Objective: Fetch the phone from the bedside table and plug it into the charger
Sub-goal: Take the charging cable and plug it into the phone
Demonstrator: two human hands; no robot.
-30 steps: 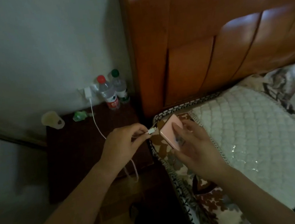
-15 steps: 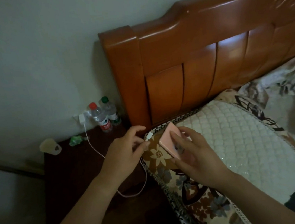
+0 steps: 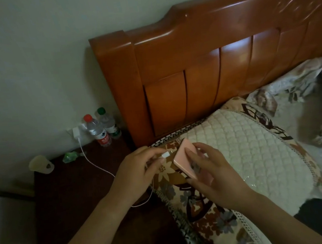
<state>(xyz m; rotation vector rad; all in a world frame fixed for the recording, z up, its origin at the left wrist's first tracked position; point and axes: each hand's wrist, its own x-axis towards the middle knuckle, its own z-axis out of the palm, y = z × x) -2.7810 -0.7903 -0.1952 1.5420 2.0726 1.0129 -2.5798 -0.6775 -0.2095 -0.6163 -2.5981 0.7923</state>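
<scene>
My right hand (image 3: 212, 176) holds a pink phone (image 3: 184, 155) tilted over the edge of the bed, fingers wrapped across its back. My left hand (image 3: 137, 170) pinches the white plug (image 3: 166, 154) of the charging cable (image 3: 94, 161) between thumb and forefinger. The plug tip sits a short gap left of the phone's upper end, not touching it. The cable runs back to a white charger (image 3: 75, 132) in a wall socket above the dark bedside table (image 3: 68, 192).
Two water bottles (image 3: 101, 128) stand at the table's back by the wooden headboard (image 3: 210, 66). A pale cup (image 3: 40, 164) and a green crumpled thing (image 3: 70, 156) lie at the table's back left. A quilted pillow (image 3: 250, 151) lies on the floral bedding right of my hands.
The view has shifted up and right, showing more headboard. My left hand keeps the plug close to the phone's end; both hands stay nearly where they were over the bed's edge.
</scene>
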